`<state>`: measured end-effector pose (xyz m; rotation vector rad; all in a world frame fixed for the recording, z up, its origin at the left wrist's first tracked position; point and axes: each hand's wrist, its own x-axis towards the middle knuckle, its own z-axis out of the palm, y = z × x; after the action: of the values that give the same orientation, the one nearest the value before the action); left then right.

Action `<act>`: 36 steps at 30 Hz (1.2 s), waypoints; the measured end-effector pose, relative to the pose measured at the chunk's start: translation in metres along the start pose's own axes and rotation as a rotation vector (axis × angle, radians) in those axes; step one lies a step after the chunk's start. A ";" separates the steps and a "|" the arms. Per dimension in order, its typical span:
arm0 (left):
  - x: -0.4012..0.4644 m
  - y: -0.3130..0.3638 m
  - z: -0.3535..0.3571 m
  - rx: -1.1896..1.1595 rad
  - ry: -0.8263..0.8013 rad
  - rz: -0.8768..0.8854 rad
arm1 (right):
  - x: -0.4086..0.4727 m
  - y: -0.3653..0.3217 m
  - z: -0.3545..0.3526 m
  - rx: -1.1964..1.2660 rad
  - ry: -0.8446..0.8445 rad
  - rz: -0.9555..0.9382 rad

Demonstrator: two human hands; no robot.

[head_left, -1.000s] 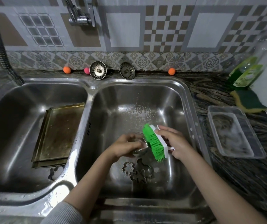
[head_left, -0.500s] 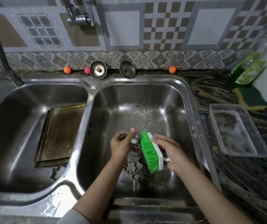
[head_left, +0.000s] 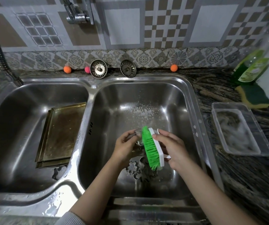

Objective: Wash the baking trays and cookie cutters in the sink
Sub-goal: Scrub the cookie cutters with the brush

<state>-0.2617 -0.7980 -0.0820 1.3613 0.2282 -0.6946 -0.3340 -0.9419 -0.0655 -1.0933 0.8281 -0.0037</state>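
Dim light, steel glare, warped edges

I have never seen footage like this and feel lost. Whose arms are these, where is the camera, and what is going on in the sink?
The camera sits on a person's head, looking down at their own arms. The left hand holds a metal cookie cutter; the right hand grips a green scrubbing brush against it. More cookie cutters lie on the floor of the right basin. Stacked baking trays wait in the left basin. On the counter stand a dish soap bottle, a sponge and a clear plastic container.
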 end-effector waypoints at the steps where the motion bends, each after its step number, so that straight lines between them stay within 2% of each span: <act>1: -0.002 0.000 0.001 0.016 -0.041 -0.005 | 0.002 0.000 0.002 0.001 0.002 -0.002; 6: -0.013 -0.004 0.002 0.057 -0.153 -0.095 | 0.026 -0.003 0.008 0.004 0.086 0.035; 12: 0.003 0.005 -0.004 -0.095 0.005 -0.015 | 0.023 0.002 0.008 -0.018 0.011 0.084; 15: 0.000 0.010 0.003 -0.037 -0.085 0.002 | 0.015 0.004 0.009 -0.023 0.009 0.059; 19: -0.013 -0.002 0.013 0.183 -0.259 -0.003 | 0.031 0.002 0.000 0.087 0.218 0.037; 21: -0.012 -0.006 0.013 0.138 -0.191 -0.027 | 0.034 0.004 -0.004 0.074 0.204 0.066; 25: 0.004 -0.005 0.005 -0.004 0.003 -0.084 | 0.018 0.009 -0.001 0.015 0.070 0.110; 27: 0.005 -0.006 0.006 0.009 -0.043 -0.087 | 0.014 0.010 0.001 0.037 0.063 0.105; 33: -0.017 -0.010 -0.001 0.097 -0.184 -0.174 | 0.033 0.005 0.006 0.102 0.215 0.109; 36: -0.026 0.007 -0.020 0.052 -0.165 -0.110 | 0.036 -0.001 0.010 0.115 0.212 0.105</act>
<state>-0.2739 -0.7706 -0.0667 1.3404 0.1547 -0.9064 -0.3019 -0.9493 -0.0839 -0.9507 1.0621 -0.0788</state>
